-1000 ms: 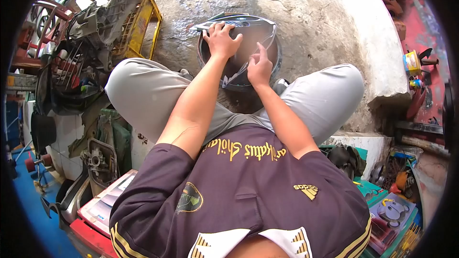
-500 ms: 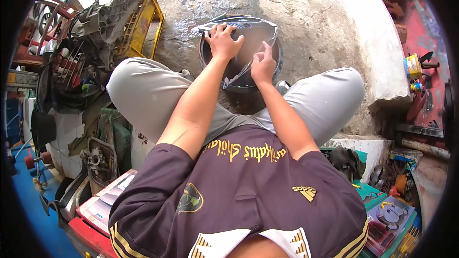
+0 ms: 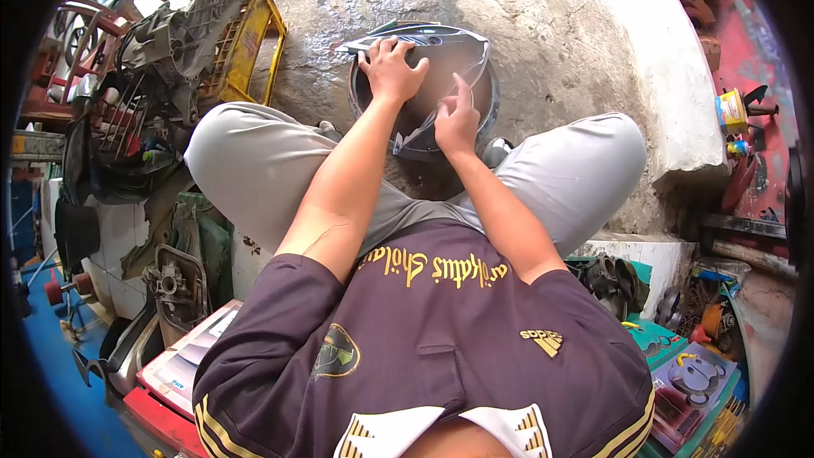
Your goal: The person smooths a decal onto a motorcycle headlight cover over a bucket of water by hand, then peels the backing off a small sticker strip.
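Note:
A glossy dark panel [image 3: 413,37], like a motorcycle body panel, lies tilted over a round black basin [image 3: 494,110] between my knees. Its pale-edged upper part carries blue and white markings, and the middle looks brown and wet. My left hand [image 3: 394,72] holds the panel near its upper left, fingers spread over the surface and thumb apart. Near the panel's lower right edge is my right hand [image 3: 458,125], index finger stretched forward and the other fingers curled. Whatever may be under those curled fingers is hidden.
Wet, rough concrete floor [image 3: 543,51] surrounds the basin. A yellow crate [image 3: 270,38] and scattered motorcycle parts [image 3: 182,38] stand at the left. A white ledge [image 3: 653,59] runs along the right. Beside me are a red box [image 3: 161,416] and a green case [image 3: 657,343].
My right hand has shifted slightly left and down along the panel. The left hand keeps its place, and the panel has barely moved.

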